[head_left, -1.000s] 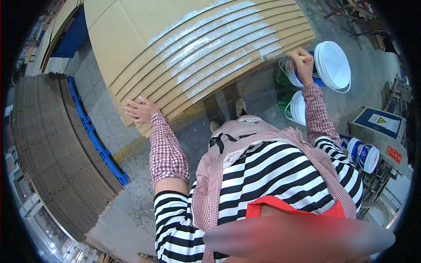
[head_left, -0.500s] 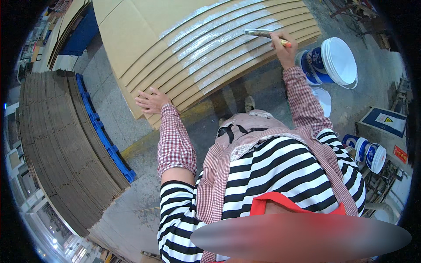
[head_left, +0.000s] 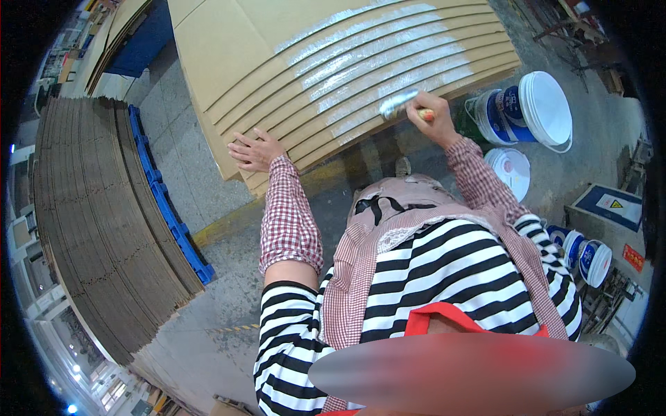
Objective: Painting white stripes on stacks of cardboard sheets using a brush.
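Note:
Brown cardboard sheets (head_left: 229, 76) lie fanned out in front of me, each edge stepped a little past the one above. A wet, whitish, shiny coating (head_left: 368, 59) covers a band across the stepped edges. My right hand (head_left: 433, 119) is closed round the handle of a paintbrush (head_left: 400, 104), whose pale bristles are at the sheets' near edge, by the coated band. Whether the bristles touch the cardboard I cannot tell. My left hand (head_left: 257, 150) lies flat with fingers spread on the near left corner of the sheets.
A tall stack of cardboard (head_left: 104, 229) stands on a blue pallet (head_left: 163, 194) at the left. Right of the sheets are a blue-and-white bucket (head_left: 510, 114) and a smaller white bucket (head_left: 510, 170). More buckets (head_left: 593, 262) and a grey cabinet (head_left: 603, 211) stand farther right.
My right hand has drawn the paintbrush toward me, from the middle of the coated band to the near edge. My left hand stays on the corner; the whole view has shifted slightly.

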{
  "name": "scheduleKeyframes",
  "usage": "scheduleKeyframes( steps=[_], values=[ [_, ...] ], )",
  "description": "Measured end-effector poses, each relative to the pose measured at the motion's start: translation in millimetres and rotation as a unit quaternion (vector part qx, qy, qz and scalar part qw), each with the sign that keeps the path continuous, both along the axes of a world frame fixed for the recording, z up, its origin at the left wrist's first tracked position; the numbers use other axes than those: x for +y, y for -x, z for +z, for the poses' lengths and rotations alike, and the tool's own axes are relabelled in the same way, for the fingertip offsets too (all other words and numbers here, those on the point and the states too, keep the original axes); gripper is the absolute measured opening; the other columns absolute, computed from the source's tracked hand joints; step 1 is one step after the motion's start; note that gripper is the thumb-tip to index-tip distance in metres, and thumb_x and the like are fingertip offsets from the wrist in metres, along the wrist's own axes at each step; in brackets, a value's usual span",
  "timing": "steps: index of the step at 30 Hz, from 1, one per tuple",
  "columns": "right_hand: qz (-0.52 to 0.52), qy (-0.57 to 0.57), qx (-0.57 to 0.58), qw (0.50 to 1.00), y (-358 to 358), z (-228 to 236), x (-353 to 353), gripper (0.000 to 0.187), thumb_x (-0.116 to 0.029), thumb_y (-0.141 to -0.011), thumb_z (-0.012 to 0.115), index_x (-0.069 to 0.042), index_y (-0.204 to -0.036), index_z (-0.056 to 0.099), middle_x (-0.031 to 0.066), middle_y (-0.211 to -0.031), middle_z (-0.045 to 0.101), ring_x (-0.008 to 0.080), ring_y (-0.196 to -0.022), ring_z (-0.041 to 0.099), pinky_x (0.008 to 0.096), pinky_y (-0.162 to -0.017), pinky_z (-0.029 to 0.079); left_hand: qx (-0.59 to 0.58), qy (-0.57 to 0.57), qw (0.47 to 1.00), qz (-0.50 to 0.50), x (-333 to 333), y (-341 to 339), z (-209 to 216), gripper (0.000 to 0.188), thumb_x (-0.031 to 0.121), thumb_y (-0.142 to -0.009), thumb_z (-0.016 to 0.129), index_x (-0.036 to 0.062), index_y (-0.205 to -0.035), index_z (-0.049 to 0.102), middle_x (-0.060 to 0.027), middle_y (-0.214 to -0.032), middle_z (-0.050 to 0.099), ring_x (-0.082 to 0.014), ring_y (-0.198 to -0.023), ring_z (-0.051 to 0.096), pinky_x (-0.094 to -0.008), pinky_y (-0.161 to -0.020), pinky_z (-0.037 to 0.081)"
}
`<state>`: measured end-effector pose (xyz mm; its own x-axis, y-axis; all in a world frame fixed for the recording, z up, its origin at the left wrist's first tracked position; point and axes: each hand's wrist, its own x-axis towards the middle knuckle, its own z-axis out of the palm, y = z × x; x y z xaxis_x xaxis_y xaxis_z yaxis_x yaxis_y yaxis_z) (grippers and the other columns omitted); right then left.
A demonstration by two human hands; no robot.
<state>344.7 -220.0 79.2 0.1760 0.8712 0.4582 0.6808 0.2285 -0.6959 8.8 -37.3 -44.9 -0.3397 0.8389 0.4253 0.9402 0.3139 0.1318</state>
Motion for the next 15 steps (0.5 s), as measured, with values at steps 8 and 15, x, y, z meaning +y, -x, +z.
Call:
scheduleKeyframes(
  steps=[8, 15],
  values=[
    [-0.086, -0.088, 0.02, 0.992, 17, -9, 11, 0.014, -0.01, -0.079, 0.064, -0.001, -0.072, 0.055, 0.0079, -0.069, 0.058, 0.019, -0.062, 0.059, 0.0306, -0.059, 0.044, -0.026, 0.028, 0.999, 0.001, 2, 1, -3, 0.061, 0.048, -0.091, 0.042, 0.0136, -0.141, 0.032, -0.0173, -0.147, 0.029, -0.0325, -0.136, 0.024, -0.0532, -0.107, 0.02],
    [-0.071, -0.048, 0.148, 0.985, 63, 2, 22, 0.013, -0.013, -0.076, 0.066, -0.003, -0.071, 0.059, 0.0088, -0.069, 0.06, 0.0205, -0.06, 0.058, 0.0296, -0.055, 0.044, -0.015, 0.005, 1.0, -0.004, 3, 1, -5, 0.061, 0.049, -0.09, 0.044, 0.0144, -0.14, 0.034, -0.0179, -0.146, 0.029, -0.0327, -0.137, 0.024, -0.0532, -0.107, 0.019]
  ],
)
